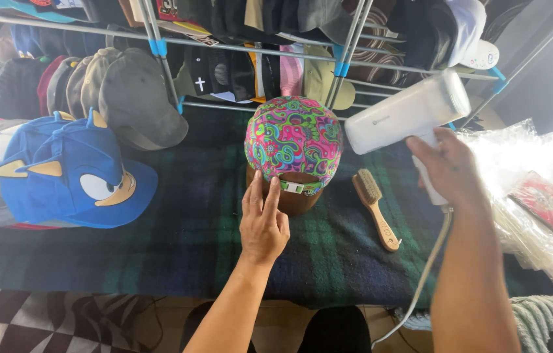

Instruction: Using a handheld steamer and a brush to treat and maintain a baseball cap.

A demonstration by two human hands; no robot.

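A: Where the plaid surface (178,242) meets the rack (348,49), what stands at centre?

B: A paisley cap (294,138), pink and green, seated on a brown form (293,197). Its rear strap faces the camera.

A: Left hand (263,222)?

B: Unclenched, fingers extended upward. The fingertips (265,184) touch the cap's lower back edge, just beside the strap. It grasps nothing.

A: Right hand (450,167)?

B: Clenched around the handle of a white steamer (407,112). The steamer's head sits just right of the cap, pointed toward it; contact cannot be told. Its cord (420,281) drops off the front edge.

A: Adjacent items?

B: A wooden brush (374,208) lies between cap and right hand, bristles up. A blue cartoon cap (70,173) rests well to the left. Clear bags (538,202) are piled at far right. Many caps hang on the rack behind.
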